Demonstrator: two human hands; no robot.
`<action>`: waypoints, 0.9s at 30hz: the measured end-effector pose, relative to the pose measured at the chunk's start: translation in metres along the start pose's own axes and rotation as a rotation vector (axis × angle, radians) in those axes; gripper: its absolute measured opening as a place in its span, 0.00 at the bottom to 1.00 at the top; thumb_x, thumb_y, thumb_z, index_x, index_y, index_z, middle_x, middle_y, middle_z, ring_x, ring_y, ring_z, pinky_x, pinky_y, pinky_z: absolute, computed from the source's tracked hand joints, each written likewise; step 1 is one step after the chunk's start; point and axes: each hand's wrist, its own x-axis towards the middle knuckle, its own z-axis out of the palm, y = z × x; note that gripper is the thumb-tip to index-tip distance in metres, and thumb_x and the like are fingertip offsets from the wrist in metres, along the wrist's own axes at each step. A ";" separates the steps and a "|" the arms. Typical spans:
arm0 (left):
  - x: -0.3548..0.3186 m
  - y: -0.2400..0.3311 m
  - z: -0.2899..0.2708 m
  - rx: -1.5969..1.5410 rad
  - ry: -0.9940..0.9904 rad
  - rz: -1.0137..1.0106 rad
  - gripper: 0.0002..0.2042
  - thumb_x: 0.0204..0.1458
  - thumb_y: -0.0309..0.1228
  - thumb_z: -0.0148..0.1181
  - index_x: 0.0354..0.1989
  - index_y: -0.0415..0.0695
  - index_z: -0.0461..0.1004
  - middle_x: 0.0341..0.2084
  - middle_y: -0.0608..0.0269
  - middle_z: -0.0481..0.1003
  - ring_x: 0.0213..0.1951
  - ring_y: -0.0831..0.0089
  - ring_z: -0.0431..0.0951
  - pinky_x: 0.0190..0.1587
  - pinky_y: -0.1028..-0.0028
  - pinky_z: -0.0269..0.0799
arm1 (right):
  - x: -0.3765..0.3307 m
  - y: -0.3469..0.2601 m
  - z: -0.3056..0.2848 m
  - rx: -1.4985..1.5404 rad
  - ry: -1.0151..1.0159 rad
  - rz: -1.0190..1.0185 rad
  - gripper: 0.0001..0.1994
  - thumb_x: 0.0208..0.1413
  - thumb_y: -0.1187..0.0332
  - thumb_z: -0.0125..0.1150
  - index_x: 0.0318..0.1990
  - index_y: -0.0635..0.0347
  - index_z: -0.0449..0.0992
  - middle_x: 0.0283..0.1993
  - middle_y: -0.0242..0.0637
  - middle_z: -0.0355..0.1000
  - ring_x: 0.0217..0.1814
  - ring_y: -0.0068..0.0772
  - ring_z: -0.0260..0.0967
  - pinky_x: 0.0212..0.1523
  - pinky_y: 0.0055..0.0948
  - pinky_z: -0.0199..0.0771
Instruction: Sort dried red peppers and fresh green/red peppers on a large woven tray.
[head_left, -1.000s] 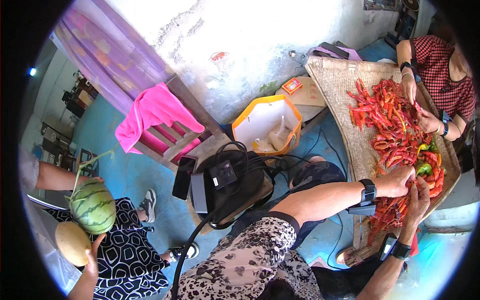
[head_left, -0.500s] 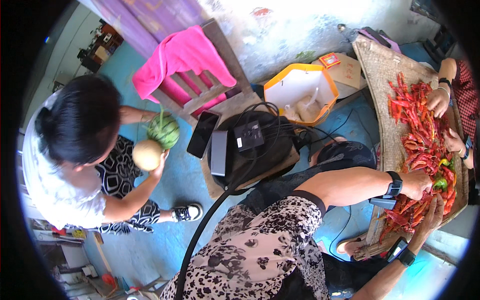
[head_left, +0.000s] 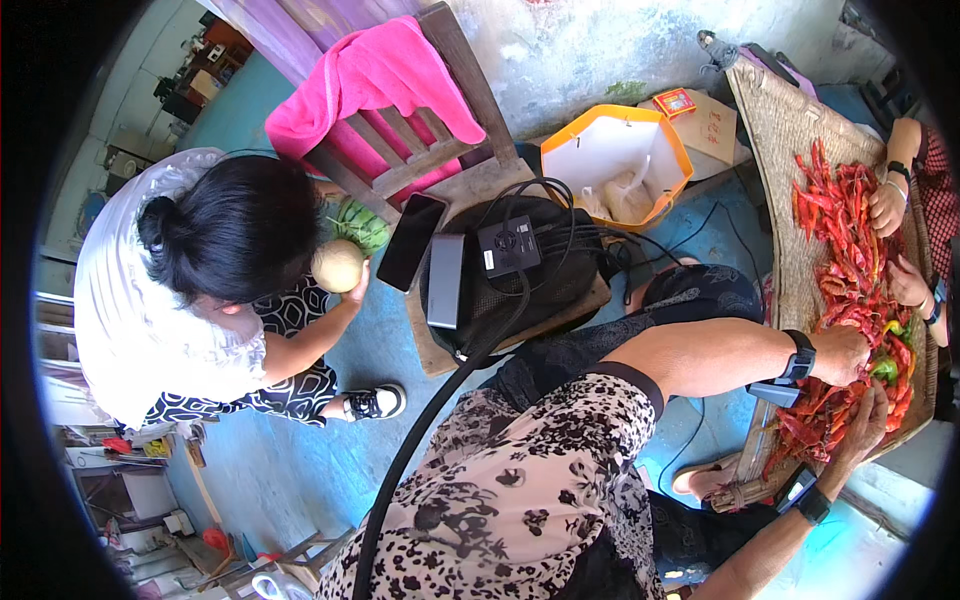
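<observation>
A heap of red chilli peppers (head_left: 840, 255), with a few green ones (head_left: 884, 370) among them, lies on a woven tray (head_left: 765, 165) at the right. Over the lower part of the heap is my left hand (head_left: 840, 355), closed, its fingers bent down into the chillies; what they grip is hidden. Just below it, my right hand (head_left: 864, 425) has its fingers pressed together beside the green chillies, and what they pinch cannot be made out. Across the tray, another person's two hands (head_left: 887, 209) touch the same heap.
At the left a second person bends over a pale round melon (head_left: 338, 266) and a striped green melon (head_left: 362, 226). A wooden chair (head_left: 440, 165) holds a pink towel (head_left: 375, 75), a phone (head_left: 412, 240) and a black bag with cables. Behind stands an orange-rimmed bin (head_left: 600, 145).
The person at the left has leaned toward the chair with the melons; their head now covers part of the green one. My view has shifted slightly. My hands stay at nearly the same spot.
</observation>
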 end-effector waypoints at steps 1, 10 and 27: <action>-0.001 0.002 0.000 -0.004 -0.001 -0.002 0.05 0.37 0.25 0.55 0.17 0.36 0.72 0.16 0.44 0.71 0.22 0.49 0.73 0.26 0.55 0.65 | -0.001 0.003 -0.002 -0.003 -0.001 0.003 0.11 0.61 0.67 0.52 0.47 0.61 0.73 0.26 0.18 0.63 0.22 0.08 0.49 0.21 0.10 0.48; -0.002 0.002 0.003 0.038 -0.052 0.027 0.04 0.39 0.24 0.55 0.19 0.36 0.72 0.18 0.43 0.72 0.25 0.48 0.74 0.30 0.56 0.67 | -0.002 0.002 0.005 -0.091 -0.008 -0.003 0.10 0.61 0.67 0.52 0.45 0.62 0.73 0.31 0.20 0.67 0.24 0.08 0.52 0.23 0.11 0.51; 0.028 -0.039 -0.031 0.187 0.118 0.004 0.08 0.35 0.30 0.55 0.10 0.42 0.69 0.08 0.57 0.66 0.11 0.65 0.65 0.18 0.62 0.60 | -0.023 -0.024 0.020 -0.258 -0.108 -0.070 0.07 0.53 0.74 0.59 0.39 0.64 0.77 0.34 0.33 0.75 0.36 0.24 0.69 0.41 0.23 0.70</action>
